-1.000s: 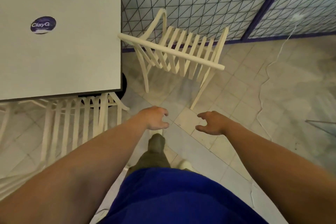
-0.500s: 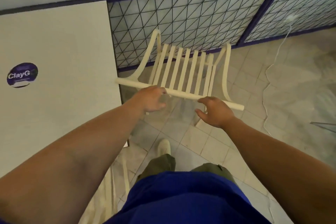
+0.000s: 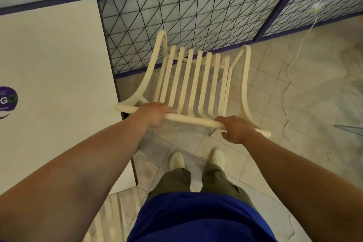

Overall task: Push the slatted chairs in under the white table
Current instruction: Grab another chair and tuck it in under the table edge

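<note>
**Cream slatted chair (image 3: 197,76) gripped, not yet tucked**

Your left hand (image 3: 155,114) and right hand (image 3: 238,129) wrap its top rail (image 3: 193,121), mid-frame. It stands just right of the white table (image 3: 59,65), outside it; I judge the push is left to do.

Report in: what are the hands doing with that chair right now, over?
Left hand, right hand both grip top rail. Cream slatted chair beside white square table, not under it. Black wire mesh panel straight ahead of chair.
</note>
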Motion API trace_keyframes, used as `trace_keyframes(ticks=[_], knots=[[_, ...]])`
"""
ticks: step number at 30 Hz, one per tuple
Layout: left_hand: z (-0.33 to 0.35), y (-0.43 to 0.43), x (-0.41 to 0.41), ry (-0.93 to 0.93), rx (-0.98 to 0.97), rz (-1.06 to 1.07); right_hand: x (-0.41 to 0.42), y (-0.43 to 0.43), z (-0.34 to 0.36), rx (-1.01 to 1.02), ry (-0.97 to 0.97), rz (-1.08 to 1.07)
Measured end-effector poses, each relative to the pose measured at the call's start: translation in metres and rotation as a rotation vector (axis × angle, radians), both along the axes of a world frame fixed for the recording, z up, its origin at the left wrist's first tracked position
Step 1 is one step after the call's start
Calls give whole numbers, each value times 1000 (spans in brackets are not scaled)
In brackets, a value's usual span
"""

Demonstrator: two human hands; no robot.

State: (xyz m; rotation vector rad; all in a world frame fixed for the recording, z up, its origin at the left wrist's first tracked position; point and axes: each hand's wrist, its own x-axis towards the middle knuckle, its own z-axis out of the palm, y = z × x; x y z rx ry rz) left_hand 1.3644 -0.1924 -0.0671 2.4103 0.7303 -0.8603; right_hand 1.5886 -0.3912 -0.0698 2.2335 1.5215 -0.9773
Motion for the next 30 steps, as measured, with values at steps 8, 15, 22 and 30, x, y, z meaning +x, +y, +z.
trace_keyframes(ticks=[8,15,22,30], knots=[[-16,13,7,135,-8,-26,8,15,-17,-111,6,11],[-15,0,9,139,28,-2,17,8,-21,-92,-7,61],[-24,-30,25,117,13,-31,52,2,-19,-121,-32,110],[-7,-77,68,148,-19,224,114,4,-17,-108,-28,266]])
